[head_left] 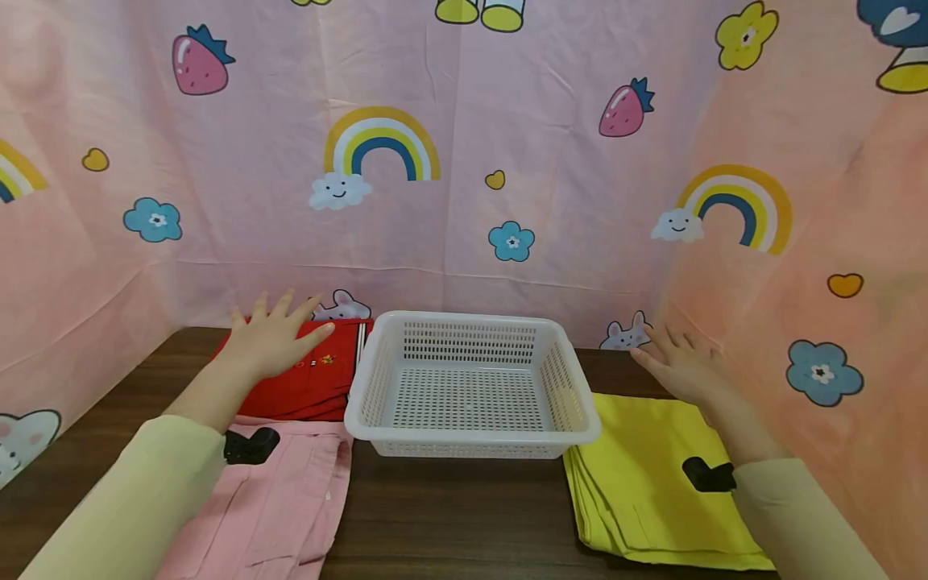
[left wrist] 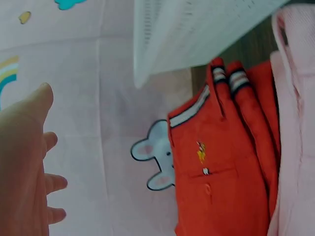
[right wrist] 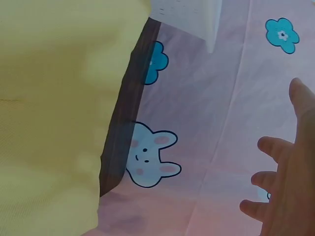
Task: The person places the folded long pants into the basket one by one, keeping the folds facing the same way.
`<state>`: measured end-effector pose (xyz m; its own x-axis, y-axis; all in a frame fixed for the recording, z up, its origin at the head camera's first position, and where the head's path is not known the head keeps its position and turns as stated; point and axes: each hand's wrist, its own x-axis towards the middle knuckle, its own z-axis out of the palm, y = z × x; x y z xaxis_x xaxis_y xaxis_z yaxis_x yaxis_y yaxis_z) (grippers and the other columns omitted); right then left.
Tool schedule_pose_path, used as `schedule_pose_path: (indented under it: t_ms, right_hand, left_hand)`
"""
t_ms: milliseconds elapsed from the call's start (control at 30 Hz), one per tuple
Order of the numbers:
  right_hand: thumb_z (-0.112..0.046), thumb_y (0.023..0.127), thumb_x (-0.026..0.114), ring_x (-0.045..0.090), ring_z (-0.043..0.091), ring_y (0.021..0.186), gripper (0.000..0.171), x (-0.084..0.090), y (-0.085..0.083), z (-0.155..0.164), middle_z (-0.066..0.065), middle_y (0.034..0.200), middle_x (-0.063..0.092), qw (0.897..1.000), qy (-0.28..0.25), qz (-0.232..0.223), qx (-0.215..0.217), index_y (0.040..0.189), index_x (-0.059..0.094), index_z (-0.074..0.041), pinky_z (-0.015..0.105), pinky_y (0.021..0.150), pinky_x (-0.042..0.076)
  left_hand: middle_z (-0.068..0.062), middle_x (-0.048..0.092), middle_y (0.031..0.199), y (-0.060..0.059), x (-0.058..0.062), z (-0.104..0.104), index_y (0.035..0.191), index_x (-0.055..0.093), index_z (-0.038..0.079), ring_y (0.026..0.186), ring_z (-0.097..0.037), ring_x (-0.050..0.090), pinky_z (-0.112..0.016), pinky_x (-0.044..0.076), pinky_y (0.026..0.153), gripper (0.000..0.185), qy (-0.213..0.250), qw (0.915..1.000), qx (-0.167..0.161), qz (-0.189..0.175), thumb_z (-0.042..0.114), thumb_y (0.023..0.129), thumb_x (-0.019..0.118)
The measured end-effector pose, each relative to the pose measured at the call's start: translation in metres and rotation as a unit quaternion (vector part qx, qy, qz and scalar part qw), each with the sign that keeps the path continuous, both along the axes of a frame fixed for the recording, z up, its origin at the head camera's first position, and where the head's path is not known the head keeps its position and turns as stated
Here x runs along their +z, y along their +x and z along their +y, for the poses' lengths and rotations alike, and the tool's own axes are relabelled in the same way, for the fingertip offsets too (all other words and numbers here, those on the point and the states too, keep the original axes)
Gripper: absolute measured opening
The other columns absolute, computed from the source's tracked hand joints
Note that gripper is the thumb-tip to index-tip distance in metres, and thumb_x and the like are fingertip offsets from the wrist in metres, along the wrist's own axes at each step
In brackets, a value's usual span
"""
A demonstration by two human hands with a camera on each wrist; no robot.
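Note:
My left hand [head_left: 270, 338], fingers spread, hovers over a folded red garment [head_left: 308, 379] with white-and-dark striped trim. In the left wrist view the same hand [left wrist: 22, 162] appears apart from the red cloth. Below the red piece lies folded pink clothing [head_left: 271, 499], partly under my left sleeve. On the other side, my right hand [head_left: 685, 366] is held with spread fingers above the far edge of a folded yellow garment [head_left: 645, 483]. Neither hand holds anything. Between them stands a white plastic basket [head_left: 474, 445] with slotted walls and nothing inside.
A dark wooden table [head_left: 449, 515] carries everything. Behind it and at both sides hangs a pink printed cloth [head_left: 551, 185] with rainbows, strawberries and flowers. The basket's right corner meets the yellow garment, and its left side stands close beside the red one.

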<state>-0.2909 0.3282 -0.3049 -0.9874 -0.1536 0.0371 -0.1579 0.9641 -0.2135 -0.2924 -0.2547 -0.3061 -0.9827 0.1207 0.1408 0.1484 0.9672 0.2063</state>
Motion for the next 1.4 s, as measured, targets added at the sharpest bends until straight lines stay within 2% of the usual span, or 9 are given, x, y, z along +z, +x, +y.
schedule_pose_path:
  t_ms: [233,400,567,667,867,967,1100,1267,1400]
  right_hand:
    - [-0.062,0.096,0.032,-0.002,0.056,0.135,0.08,0.006,0.012,0.001,0.03,0.153,0.004,0.999,-0.029,0.006,0.014,0.154,0.014,-0.009,0.075,0.095,-0.007]
    - [-0.061,0.097,0.033,0.002,0.058,0.134,0.08,0.006,0.022,0.002,0.033,0.152,0.006,0.999,-0.039,-0.002,0.015,0.153,0.017,-0.007,0.077,0.094,-0.003]
    - [-0.058,0.098,0.034,0.01,0.061,0.13,0.077,-0.001,0.032,0.007,0.037,0.149,0.011,0.999,-0.047,0.017,0.013,0.152,0.02,-0.004,0.079,0.092,0.006]
    - [-0.055,0.099,0.036,0.016,0.062,0.128,0.078,-0.003,0.037,0.012,0.039,0.147,0.012,0.998,-0.059,0.025,0.009,0.15,0.02,0.002,0.078,0.092,0.013]
    - [-0.05,0.099,0.041,0.026,0.06,0.125,0.077,-0.006,0.048,0.019,0.036,0.147,0.019,0.995,-0.092,0.034,0.013,0.147,0.023,0.008,0.074,0.091,0.024]
    - [-0.047,0.1,0.042,0.026,0.059,0.126,0.075,-0.007,0.054,0.021,0.035,0.147,0.022,0.993,-0.107,0.038,0.021,0.147,0.022,0.008,0.074,0.091,0.024]
    - [-0.045,0.1,0.043,0.024,0.059,0.127,0.073,-0.008,0.062,0.022,0.034,0.147,0.022,0.991,-0.124,0.038,0.024,0.149,0.02,0.004,0.075,0.091,0.023]
    - [-0.047,0.1,0.043,0.023,0.06,0.127,0.074,-0.011,0.073,0.024,0.034,0.148,0.021,0.989,-0.143,0.018,0.005,0.152,0.017,-0.001,0.075,0.089,0.024]
    - [-0.045,0.1,0.044,0.024,0.061,0.125,0.072,-0.014,0.082,0.028,0.037,0.145,0.024,0.986,-0.165,0.014,-0.009,0.149,0.021,0.003,0.076,0.087,0.026]
  left_hand:
    - [-0.029,0.026,0.148,0.01,0.015,0.018,0.15,0.028,0.01,0.132,-0.055,0.017,-0.075,0.0,0.098,0.079,0.001,0.9993,-0.015,0.034,0.063,0.093,0.039]
    - [-0.025,0.034,0.146,0.02,0.025,0.035,0.148,0.033,0.006,0.132,-0.049,0.025,-0.072,0.011,0.1,0.074,0.012,0.9984,-0.038,0.041,0.057,0.095,0.041]
    - [-0.025,0.039,0.143,0.024,0.031,0.051,0.145,0.038,0.003,0.128,-0.047,0.035,-0.068,0.023,0.1,0.066,0.025,0.9967,-0.061,0.048,0.048,0.097,0.045]
    - [-0.025,0.043,0.14,0.027,0.033,0.061,0.142,0.042,0.002,0.125,-0.045,0.04,-0.067,0.029,0.098,0.064,0.036,0.9956,-0.07,0.051,0.047,0.097,0.047]
    - [-0.019,0.054,0.132,0.032,0.036,0.081,0.136,0.05,0.004,0.118,-0.039,0.05,-0.062,0.038,0.093,0.059,0.069,0.9917,-0.093,0.056,0.047,0.096,0.05]
    - [-0.014,0.059,0.125,0.036,0.037,0.091,0.133,0.054,0.007,0.111,-0.035,0.055,-0.06,0.042,0.09,0.053,0.093,0.9888,-0.1,0.06,0.044,0.095,0.053]
    - [-0.012,0.06,0.124,0.041,0.037,0.107,0.133,0.056,0.01,0.11,-0.034,0.056,-0.059,0.044,0.088,0.05,0.123,0.985,-0.107,0.057,0.04,0.094,0.056]
    - [-0.012,0.06,0.126,0.05,0.033,0.127,0.132,0.057,0.011,0.11,-0.032,0.057,-0.055,0.047,0.087,0.049,0.164,0.9779,-0.119,0.051,0.038,0.092,0.06]
    - [-0.009,0.063,0.121,0.055,0.027,0.141,0.13,0.06,0.012,0.106,-0.028,0.06,-0.048,0.052,0.082,0.048,0.202,0.9691,-0.133,0.049,0.038,0.09,0.063]
